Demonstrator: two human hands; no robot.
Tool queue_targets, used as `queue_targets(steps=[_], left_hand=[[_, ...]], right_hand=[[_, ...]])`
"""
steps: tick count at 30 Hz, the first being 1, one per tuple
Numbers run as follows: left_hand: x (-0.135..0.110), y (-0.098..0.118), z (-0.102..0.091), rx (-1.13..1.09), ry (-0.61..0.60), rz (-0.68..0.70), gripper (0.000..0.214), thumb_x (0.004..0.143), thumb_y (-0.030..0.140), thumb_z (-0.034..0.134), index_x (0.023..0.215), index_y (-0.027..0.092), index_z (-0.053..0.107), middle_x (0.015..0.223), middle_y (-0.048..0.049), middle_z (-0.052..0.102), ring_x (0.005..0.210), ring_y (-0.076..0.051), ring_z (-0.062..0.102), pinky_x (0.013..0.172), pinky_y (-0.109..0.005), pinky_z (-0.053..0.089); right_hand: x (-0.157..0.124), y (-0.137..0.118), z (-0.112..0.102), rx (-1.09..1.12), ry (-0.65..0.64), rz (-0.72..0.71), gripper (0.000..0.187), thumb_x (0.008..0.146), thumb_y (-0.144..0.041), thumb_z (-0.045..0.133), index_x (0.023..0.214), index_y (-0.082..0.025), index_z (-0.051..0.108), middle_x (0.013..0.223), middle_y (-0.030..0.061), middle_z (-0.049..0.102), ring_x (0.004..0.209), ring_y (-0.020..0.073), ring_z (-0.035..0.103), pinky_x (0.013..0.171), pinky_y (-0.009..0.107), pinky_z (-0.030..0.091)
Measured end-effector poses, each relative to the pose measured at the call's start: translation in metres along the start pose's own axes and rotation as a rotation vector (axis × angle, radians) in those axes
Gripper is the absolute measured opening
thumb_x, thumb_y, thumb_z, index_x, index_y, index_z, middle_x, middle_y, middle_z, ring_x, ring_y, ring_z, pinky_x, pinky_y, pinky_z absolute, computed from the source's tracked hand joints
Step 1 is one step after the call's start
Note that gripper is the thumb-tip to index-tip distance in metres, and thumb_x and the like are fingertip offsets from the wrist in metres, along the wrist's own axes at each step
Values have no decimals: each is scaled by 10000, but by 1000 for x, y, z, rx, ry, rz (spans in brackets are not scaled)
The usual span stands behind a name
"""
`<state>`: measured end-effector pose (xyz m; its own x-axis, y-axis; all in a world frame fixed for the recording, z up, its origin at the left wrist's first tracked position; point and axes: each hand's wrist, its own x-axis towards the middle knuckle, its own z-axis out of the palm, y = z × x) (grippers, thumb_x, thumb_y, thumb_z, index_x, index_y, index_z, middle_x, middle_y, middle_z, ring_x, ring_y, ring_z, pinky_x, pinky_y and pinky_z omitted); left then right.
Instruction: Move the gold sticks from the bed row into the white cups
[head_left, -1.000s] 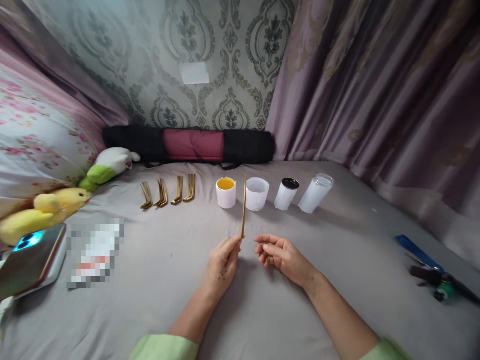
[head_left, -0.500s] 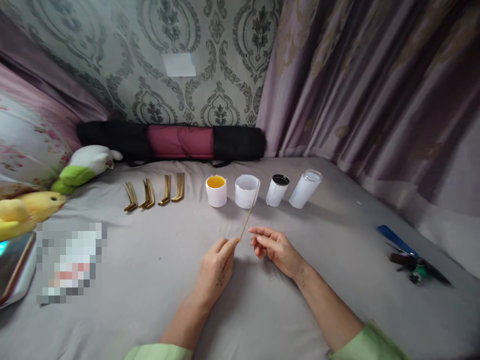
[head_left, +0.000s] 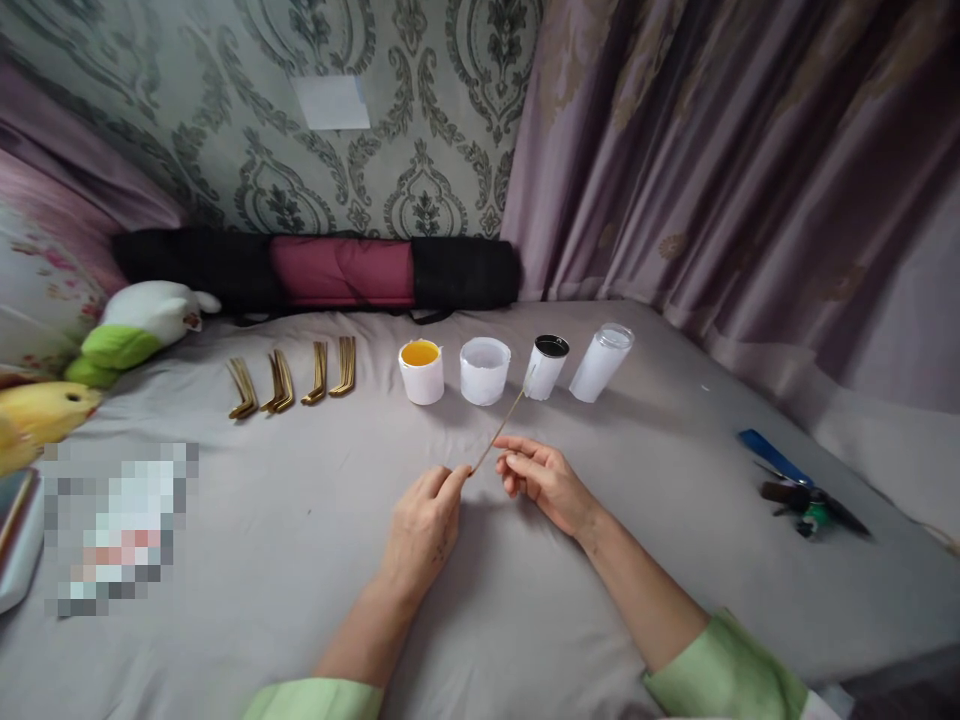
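My left hand (head_left: 424, 520) pinches the lower end of a thin golden stick (head_left: 501, 430), which leans up and to the right toward the cups. Close beside it, my right hand (head_left: 541, 478) has its fingers loosely curled and its fingertips are at the stick's lower part; whether they touch it I cannot tell. Behind the hands stands a row of white cups: one with yellow contents (head_left: 421, 371), a wide white one (head_left: 484, 370), one with a black top (head_left: 547, 366) and a clear-topped one (head_left: 601, 362). All rest on a grey bed sheet (head_left: 300, 560).
Several bent golden pieces (head_left: 292, 373) lie in a row at the left. Plush toys (head_left: 139, 325) and a flowered pillow sit far left. A black and red roll (head_left: 322, 272) lies along the wall. Small tools and a blue strip (head_left: 799, 488) lie at the right, near curtains.
The stick has tipped from upright to leaning right. My right hand has closed in on its lower part. The view has shifted to the right.
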<state>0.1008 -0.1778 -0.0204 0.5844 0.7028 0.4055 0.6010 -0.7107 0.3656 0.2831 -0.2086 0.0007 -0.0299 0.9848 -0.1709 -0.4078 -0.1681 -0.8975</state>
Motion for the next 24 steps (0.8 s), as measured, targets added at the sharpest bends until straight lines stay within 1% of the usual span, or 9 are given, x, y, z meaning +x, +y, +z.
queue_targets(steps=[5, 11, 17, 24], left_hand=[[1, 0, -1, -3, -2, 6, 350, 823, 124, 298, 1117, 197, 473, 827, -58, 534, 749, -138, 501, 660, -247, 401], [2, 0, -2, -4, -49, 0, 343, 833, 136, 284, 1112, 211, 470, 827, -53, 524, 758, -139, 497, 669, -247, 398], [3, 1, -3, -1, -107, -6, 349, 827, 124, 290, 1112, 214, 470, 847, -50, 522, 781, -144, 499, 678, -248, 397], [3, 0, -2, -20, -118, -6, 352, 829, 126, 290, 1125, 220, 455, 857, -49, 518, 798, -147, 504, 693, -253, 406]], right_hand=[[1, 4, 1, -10, 11, 12, 336, 708, -285, 582, 1019, -162, 554, 782, 33, 574, 559, 71, 515, 545, 224, 389], [2, 4, 3, -4, 15, 5, 332, 705, -283, 588, 1016, -170, 551, 776, 27, 572, 554, 69, 505, 537, 215, 381], [2, 4, 4, 3, 23, -4, 302, 709, -273, 584, 993, -175, 553, 747, 9, 557, 549, 64, 500, 527, 210, 374], [4, 7, 3, 6, 47, -13, 253, 739, -324, 557, 937, -166, 561, 735, 10, 551, 542, 60, 493, 523, 209, 373]])
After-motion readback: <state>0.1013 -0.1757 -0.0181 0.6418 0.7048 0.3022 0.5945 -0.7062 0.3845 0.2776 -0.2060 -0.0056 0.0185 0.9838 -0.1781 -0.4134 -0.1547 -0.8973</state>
